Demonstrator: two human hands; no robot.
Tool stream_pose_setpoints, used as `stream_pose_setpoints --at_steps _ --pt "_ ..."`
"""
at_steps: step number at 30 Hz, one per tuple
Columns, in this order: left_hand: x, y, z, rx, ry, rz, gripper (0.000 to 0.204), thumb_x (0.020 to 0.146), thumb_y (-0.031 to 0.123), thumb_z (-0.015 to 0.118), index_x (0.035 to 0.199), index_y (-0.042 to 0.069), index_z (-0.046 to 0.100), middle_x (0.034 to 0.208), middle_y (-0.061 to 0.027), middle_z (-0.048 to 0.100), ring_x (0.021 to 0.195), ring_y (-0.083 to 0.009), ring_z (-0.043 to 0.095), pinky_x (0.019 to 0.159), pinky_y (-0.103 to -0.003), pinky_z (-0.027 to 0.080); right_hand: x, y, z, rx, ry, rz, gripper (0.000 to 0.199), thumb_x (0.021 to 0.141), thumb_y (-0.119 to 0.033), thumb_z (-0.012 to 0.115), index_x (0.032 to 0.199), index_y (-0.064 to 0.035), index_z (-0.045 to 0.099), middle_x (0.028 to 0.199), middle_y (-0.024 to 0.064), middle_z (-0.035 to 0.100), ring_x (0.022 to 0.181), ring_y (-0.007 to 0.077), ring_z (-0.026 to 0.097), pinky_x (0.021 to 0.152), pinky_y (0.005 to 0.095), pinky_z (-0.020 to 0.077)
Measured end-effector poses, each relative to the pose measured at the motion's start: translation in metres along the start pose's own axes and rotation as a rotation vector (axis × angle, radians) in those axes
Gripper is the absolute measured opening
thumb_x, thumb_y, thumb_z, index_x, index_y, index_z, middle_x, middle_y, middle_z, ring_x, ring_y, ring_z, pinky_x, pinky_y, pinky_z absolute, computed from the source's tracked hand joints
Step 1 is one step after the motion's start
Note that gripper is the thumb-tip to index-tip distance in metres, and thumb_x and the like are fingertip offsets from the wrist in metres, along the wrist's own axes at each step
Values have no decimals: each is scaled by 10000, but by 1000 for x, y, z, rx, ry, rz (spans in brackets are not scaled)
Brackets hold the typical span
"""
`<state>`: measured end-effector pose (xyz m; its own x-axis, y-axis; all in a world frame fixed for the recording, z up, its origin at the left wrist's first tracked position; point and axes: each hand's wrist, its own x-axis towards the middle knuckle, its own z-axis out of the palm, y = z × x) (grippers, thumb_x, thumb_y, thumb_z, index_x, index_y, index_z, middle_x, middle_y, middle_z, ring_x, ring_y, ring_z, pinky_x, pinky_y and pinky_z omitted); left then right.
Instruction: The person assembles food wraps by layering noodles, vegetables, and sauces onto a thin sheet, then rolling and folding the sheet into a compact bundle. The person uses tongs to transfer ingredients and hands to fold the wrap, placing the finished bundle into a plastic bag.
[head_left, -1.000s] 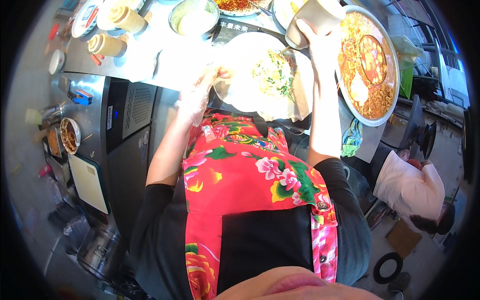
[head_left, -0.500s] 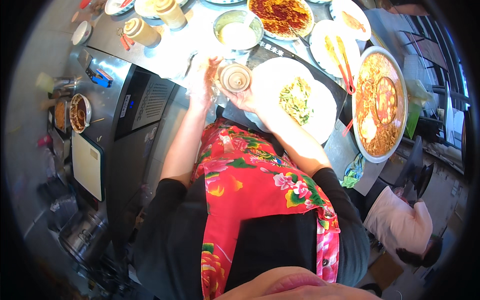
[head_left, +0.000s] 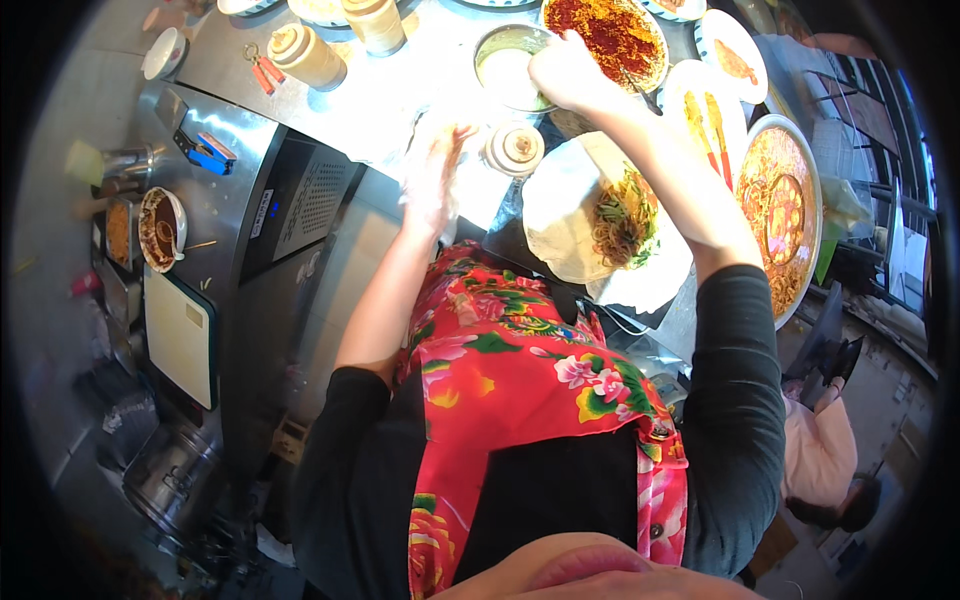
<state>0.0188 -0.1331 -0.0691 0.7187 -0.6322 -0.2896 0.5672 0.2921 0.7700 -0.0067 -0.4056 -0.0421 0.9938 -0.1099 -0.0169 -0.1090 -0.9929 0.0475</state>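
My right hand (head_left: pixel 570 75) is closed at the right rim of a metal bowl (head_left: pixel 487 45) of white sauce; whatever its fingers hold is hidden. Below that arm lies a pale round flatbread (head_left: pixel 560 225), with noodles and green shreds (head_left: pixel 625 222) heaped on its right part. In a clear plastic glove, my left hand (head_left: pixel 432 175) is held up with its fingers stretched out and nothing in them. Just right of it, apart from the fingers, a squeeze bottle (head_left: pixel 514 148) with a pale cap stands upright.
Two more squeeze bottles (head_left: pixel 308 58) stand at the back left, near red-handled clippers (head_left: pixel 265 70). A plate of red chilli and yellow crumbs (head_left: pixel 610 40) is behind the flatbread. Right of it are red-handled tongs (head_left: pixel 712 130) and a large basin of noodles (head_left: pixel 785 215). Another person (head_left: pixel 825 440) is beyond.
My right hand has let go of the squeeze bottle and moved up and right to the sauce bowl. Dark noodles now show on the flatbread. My left hand stays raised.
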Motion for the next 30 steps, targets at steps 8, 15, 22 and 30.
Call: stream_pose_setpoints --at_steps 8,15,22,30 --pt "-32 16 -19 81 67 -13 287 1058 203 537 1216 -26 608 1201 -166 675 1160 -274 650 1071 -387 469 -29 -33 -16 299 197 127 294 967 -251 520 860 -46 702 847 192 707 777 315 698 739 446 544" --pt "-37 33 -18 114 43 11 267 1047 212 541 1175 -11 612 1184 -168 676 1171 -297 648 1105 -418 446 -97 -16 -36 1121 86 479 351 933 -275 604 649 -69 576 643 15 537 597 90 468 582 267 372" --pt "-44 39 -18 104 63 41 294 1038 225 577 1179 -28 625 1140 -177 696 1116 -306 675 1064 -443 477 -233 -14 -66 1194 -7 941 208 924 -190 669 753 -77 639 650 -54 528 594 35 432 565 224 344" --pt "-23 64 30 -111 -137 217 234 1034 197 569 1116 -18 607 1090 -135 660 1061 -273 671 1034 -452 506 -308 -21 -36 1575 170 999 115 929 -117 690 913 -6 717 735 -28 626 636 57 503 602 225 398"
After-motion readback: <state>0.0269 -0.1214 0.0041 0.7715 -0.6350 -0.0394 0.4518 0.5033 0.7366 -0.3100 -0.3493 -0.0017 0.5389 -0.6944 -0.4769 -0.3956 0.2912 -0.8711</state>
